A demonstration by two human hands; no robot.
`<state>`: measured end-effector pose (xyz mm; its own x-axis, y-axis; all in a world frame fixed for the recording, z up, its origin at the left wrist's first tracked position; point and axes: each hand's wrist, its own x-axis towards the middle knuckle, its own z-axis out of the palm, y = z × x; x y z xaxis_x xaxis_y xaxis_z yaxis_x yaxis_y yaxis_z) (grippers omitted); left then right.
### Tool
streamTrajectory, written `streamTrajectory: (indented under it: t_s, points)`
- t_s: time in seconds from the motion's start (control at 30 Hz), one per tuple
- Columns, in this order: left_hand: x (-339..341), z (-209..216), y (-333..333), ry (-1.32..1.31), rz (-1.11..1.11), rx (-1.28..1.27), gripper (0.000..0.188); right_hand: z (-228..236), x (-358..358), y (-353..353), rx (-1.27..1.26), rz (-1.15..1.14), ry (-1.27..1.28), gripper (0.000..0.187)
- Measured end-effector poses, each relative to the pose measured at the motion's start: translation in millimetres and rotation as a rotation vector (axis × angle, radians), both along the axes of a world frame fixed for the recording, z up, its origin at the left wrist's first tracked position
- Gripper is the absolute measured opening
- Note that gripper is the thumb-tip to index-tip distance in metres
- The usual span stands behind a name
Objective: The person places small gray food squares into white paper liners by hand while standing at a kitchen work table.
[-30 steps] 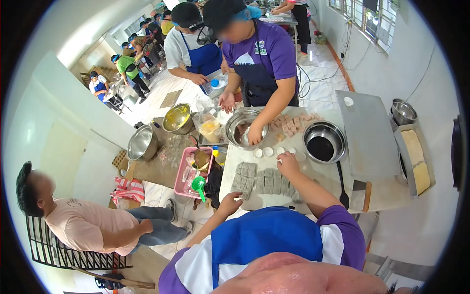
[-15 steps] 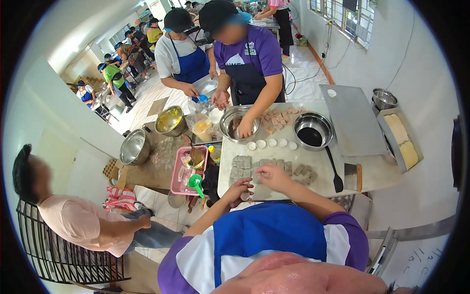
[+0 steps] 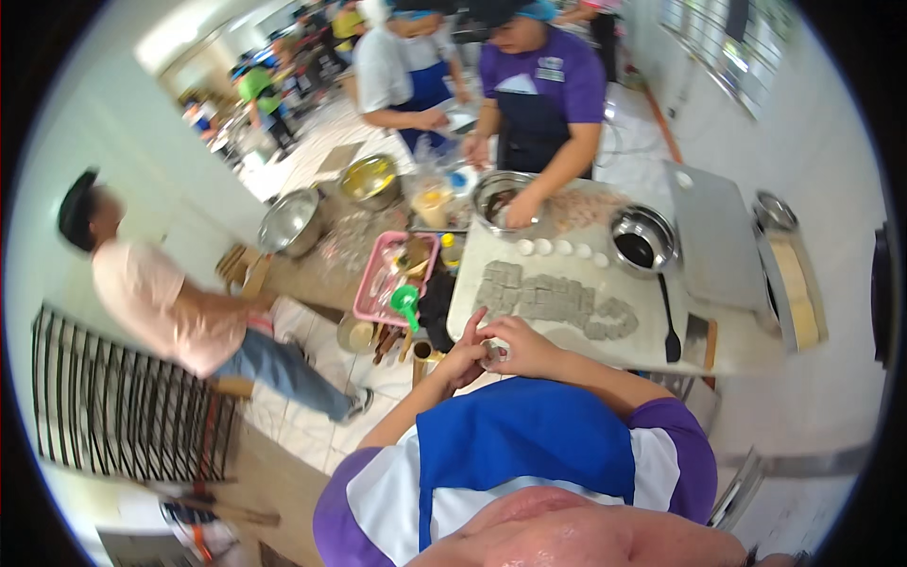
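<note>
My left hand [image 3: 461, 361] and my right hand [image 3: 521, 346] meet in front of my blue apron, just off the table's near edge. The left hand's fingers curl round a small pale cup-like thing [image 3: 494, 356], partly hidden by the fingers. At its rim my right fingertips are pinched together; whatever they grip is hidden. Beyond my hands, grey cut dough pieces [image 3: 548, 297] lie in rows on the pale table [image 3: 472, 331]. Several small white cups [image 3: 564, 248] stand in a line behind them.
Across the table a co-worker's hand [image 3: 520, 210] is in a steel bowl [image 3: 491, 184]. A bowl with dark contents [image 3: 642, 231] and a black spatula [image 3: 668, 321] are at the right. A pink basket [image 3: 364, 293] with a green scoop [image 3: 404, 300] stands left, near another person [image 3: 156, 293].
My right hand has left the dough pieces and come to my left hand, where its fingers now pinch at the cup-like thing. The whole view has shifted, with some blur.
</note>
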<state>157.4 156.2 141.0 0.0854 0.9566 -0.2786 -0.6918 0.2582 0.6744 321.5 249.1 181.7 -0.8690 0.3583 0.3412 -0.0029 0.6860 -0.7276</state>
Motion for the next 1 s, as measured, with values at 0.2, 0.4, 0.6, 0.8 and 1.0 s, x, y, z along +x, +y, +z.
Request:
streamTrajectory:
  t_s: [0.2,0.4,0.6,0.8,1.0]
  points:
    - [-2,26,-27,-0.003,0.153,0.097,0.099,35,-27,5,0.005,0.327,-0.116,0.063]
    - [27,20,-17,-0.057,0.248,0.208,0.099,49,-13,2,-0.050,0.418,-0.203,0.063]
    - [47,24,-41,-0.068,0.280,0.227,0.093,44,-1,-2,-0.232,0.446,-0.224,0.053]
    - [37,31,-72,0.214,0.350,-0.091,0.091,27,1,7,-0.240,0.408,-0.138,0.049]
    - [-42,163,-172,0.702,1.464,-0.140,0.068,35,8,11,-0.183,0.428,-0.146,0.049]
